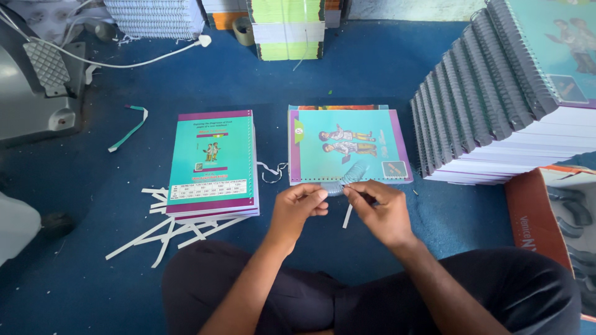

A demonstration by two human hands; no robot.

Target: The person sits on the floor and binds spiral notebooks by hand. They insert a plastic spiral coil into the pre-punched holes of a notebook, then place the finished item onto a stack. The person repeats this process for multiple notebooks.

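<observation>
Far left: grey machine [34, 80] on the blue carpet floor [81, 273], white cable with plug [203, 41] running across above it. Loose teal-white paper strip [130, 127], then a scatter of white paper strips [164, 232] by the left book stack [213, 162], teal cover with purple edges, punched holes down its right side. Left hand [298, 208]: fingers pinching the end of a pale blue spiral binding coil [347, 178]. Coil sits at the bottom punched edge of the middle book [347, 146], touching it. Right hand [382, 211]: fingers pinching the coil too, just beside the left. Person sits cross-legged, dark trousers. Right: leaning pile of spiral-bound books [496, 99]. Far right an orange cardboard box [552, 217]. Back: more stacks, green paper stack [288, 28].
</observation>
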